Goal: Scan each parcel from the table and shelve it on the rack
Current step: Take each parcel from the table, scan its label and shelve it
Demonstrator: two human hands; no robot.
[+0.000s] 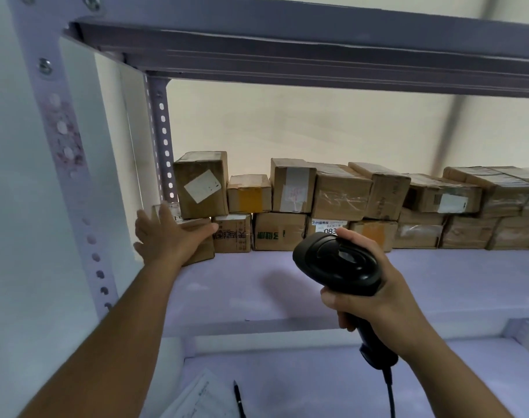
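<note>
The rack (pixel 317 55) fills the view, its grey beam running overhead and one perforated post (pixel 162 131) standing at the back left. Its pale shelf (pixel 408 282) spans the width, and below it lies a second pale surface (pixel 317 381); I cannot tell whether that is another shelf or a worktop.

Brown cardboard parcels (pixel 341 191) line the back of the shelf against the wall, in two tiers. I count eight in the lower tier and at least seven in the upper; the far right end is too blurred to count surely. One upper box leans to the right, and the rest sit roughly square. Two show yellow or orange tape, and one lower box carries a white label reading "083".

Both bare forearms reach up from below. The left hand (pixel 170 233) lies on the end parcel (pixel 206 250), the leftmost box of the lower tier, just beside the post. Its grip is wide, with fingers straight and spread and the thumb pointing right along the box top.

The right hand (pixel 377 297) is in front of the shelf, its grip wrapped round the handle of one black scanner (pixel 338 263) whose head points towards the parcels. One dark cable (pixel 390 396) hangs from the handle.

On the lower surface lie a few sheets of paper (pixel 203 396) and, just beside them, one black pen (pixel 239 399).
</note>
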